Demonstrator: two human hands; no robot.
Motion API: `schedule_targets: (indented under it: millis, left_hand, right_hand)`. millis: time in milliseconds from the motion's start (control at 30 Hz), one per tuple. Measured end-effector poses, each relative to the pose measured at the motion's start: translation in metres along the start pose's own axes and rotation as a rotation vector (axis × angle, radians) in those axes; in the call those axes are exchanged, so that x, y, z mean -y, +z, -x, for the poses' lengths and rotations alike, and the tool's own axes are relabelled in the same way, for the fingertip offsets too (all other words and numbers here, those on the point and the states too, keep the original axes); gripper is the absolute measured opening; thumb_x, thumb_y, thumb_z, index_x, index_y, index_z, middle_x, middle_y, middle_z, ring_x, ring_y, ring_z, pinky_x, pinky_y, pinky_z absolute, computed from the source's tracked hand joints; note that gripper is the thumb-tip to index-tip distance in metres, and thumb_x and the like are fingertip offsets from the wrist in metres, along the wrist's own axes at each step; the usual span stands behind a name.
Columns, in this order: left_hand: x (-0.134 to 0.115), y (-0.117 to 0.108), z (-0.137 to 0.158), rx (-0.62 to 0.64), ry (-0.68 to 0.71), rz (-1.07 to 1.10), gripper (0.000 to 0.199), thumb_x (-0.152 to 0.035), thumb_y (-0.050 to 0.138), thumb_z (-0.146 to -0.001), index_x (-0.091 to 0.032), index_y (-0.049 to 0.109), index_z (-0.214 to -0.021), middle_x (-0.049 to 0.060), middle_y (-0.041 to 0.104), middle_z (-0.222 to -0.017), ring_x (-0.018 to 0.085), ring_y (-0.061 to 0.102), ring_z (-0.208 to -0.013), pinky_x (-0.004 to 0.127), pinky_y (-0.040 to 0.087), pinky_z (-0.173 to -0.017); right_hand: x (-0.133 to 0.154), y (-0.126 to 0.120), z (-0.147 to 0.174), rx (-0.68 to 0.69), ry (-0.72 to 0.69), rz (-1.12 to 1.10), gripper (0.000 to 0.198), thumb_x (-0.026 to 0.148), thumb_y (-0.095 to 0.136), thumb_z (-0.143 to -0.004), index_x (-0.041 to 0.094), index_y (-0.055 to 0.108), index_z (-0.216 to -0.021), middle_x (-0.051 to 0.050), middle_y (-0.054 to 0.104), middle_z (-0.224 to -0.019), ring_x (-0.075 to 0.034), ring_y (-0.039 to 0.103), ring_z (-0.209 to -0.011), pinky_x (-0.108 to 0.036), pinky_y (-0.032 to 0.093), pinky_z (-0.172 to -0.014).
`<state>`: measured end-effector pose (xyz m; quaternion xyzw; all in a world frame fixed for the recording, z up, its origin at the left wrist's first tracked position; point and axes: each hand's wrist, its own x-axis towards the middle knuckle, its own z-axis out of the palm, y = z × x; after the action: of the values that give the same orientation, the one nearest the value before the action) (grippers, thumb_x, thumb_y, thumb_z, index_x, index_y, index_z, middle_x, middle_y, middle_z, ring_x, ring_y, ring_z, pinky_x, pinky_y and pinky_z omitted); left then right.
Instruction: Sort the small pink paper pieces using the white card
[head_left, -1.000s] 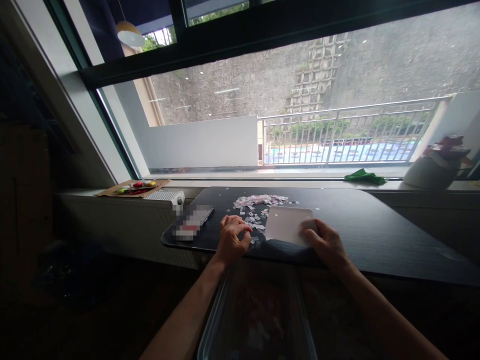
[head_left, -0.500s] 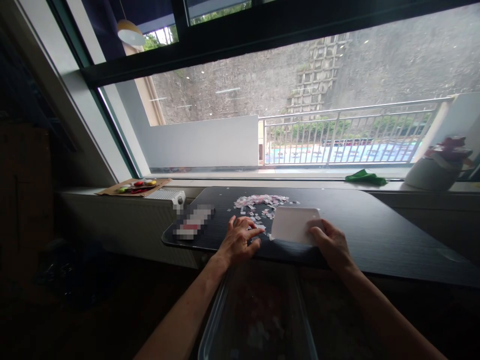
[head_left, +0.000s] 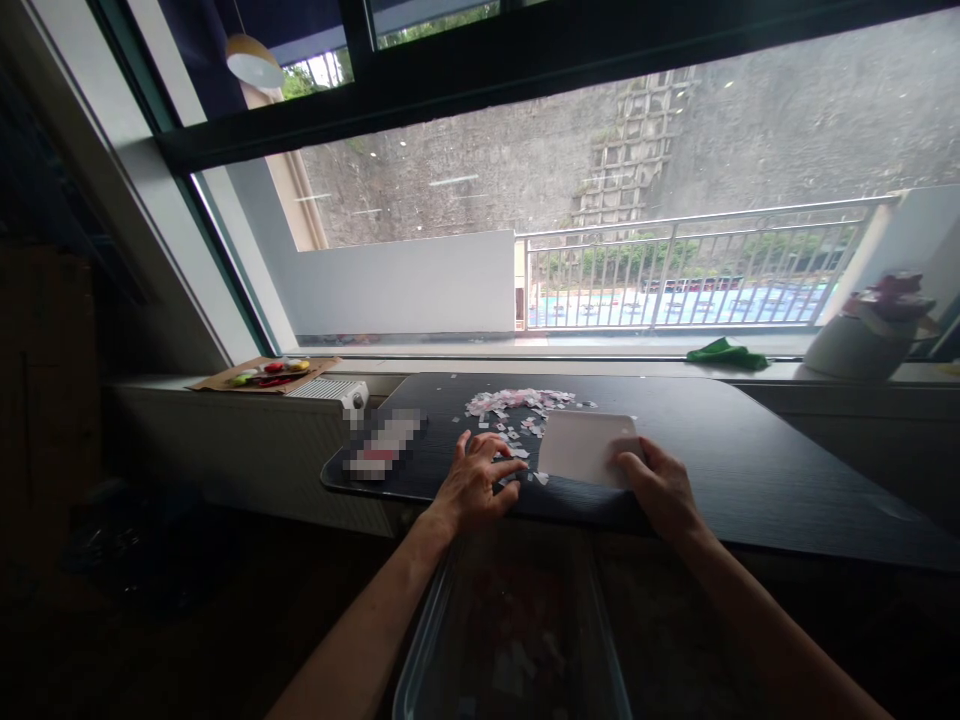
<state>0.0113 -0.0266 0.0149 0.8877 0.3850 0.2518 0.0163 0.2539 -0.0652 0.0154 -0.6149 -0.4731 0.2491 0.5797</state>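
Observation:
My right hand (head_left: 660, 485) grips the right edge of a flat pale board (head_left: 581, 447) with rounded corners, held low over the front of the dark table (head_left: 720, 440). Left of the board, my left hand (head_left: 480, 478) lies at the table's front edge with its fingers apart and nothing visible in them. Small white and pinkish paper scraps (head_left: 517, 402) form a heap beyond both hands. Loose scraps trail from it toward my left fingertips, and one scrap (head_left: 541, 478) lies between the hand and the board.
Below the table edge stands a clear plastic bin (head_left: 409, 665) with scraps inside. A blurred-out item (head_left: 386, 445) lies on the table's left side. On the sill are a green cloth (head_left: 726, 354), a grey pot (head_left: 862, 335) and a brown board (head_left: 217, 378) bearing colourful pieces.

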Motion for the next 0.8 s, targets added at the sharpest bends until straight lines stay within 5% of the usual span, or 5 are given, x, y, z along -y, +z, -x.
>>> schedule_targets:
  millis: [200, 500, 800]
  left_hand:
    - [-0.002, -0.004, 0.000, 0.055, 0.030, 0.033, 0.026, -0.030, 0.053, -0.079, -0.032, 0.068, -0.100, 0.003, 0.055, -0.113, 0.025, 0.040, -0.121, 0.055, 0.008, -0.111]
    - [0.000, -0.001, 0.002, -0.054, -0.008, 0.074, 0.028, -0.028, 0.052, -0.078, -0.026, 0.066, -0.101, 0.004, 0.058, -0.108, 0.023, 0.043, -0.118, 0.051, 0.011, -0.111]
    - [0.001, 0.000, 0.001, -0.088, -0.038, 0.105, 0.028, -0.028, 0.052, -0.076, -0.024, 0.066, -0.101, 0.004, 0.059, -0.105, 0.023, 0.044, -0.116, 0.049, 0.015, -0.110]
  right_hand:
    - [0.000, -0.001, 0.001, -0.053, 0.029, -0.001, 0.021, 0.031, 0.050, -0.062, 0.018, 0.063, -0.074, 0.001, 0.057, -0.062, -0.014, 0.050, -0.058, -0.024, 0.040, -0.051]
    - [0.005, -0.002, 0.002, -0.087, 0.027, 0.071, 0.022, 0.032, 0.049, -0.064, 0.018, 0.063, -0.074, 0.001, 0.058, -0.060, -0.015, 0.051, -0.056, -0.025, 0.041, -0.050]
    - [-0.009, -0.055, 0.000, -0.248, 0.134, 0.135, 0.025, 0.032, 0.051, -0.065, 0.017, 0.065, -0.080, 0.000, 0.060, -0.060, -0.015, 0.052, -0.054, -0.025, 0.039, -0.046]
